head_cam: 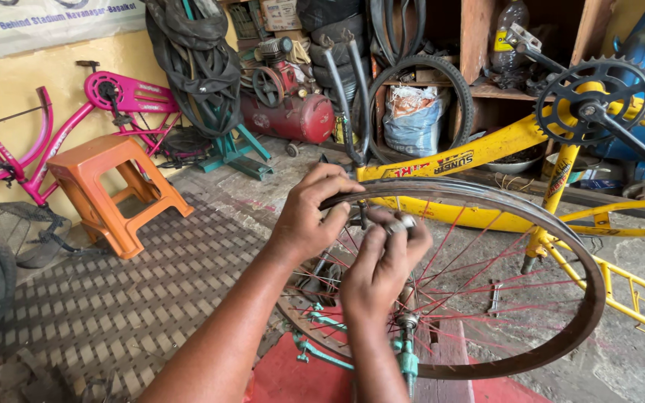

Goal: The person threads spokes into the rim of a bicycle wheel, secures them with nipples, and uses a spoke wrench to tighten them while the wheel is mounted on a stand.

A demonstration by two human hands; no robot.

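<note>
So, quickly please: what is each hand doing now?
Left hand: closed on the wheel rim.
Right hand: fingers pinch a small metal tool at the rim.

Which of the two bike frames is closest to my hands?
The yellow frame, upside down just behind the wheel rim; the pink frame leans against the far wall.

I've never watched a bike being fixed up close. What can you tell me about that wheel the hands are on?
The wheel is a bare dark metal rim with no tyre, laced with thin red spokes running to a hub near the bottom. It stands tilted in front of an upside-down yellow bicycle frame. The left hand grips the rim's top edge; the right hand pinches a small silvery part just inside the rim.
</note>
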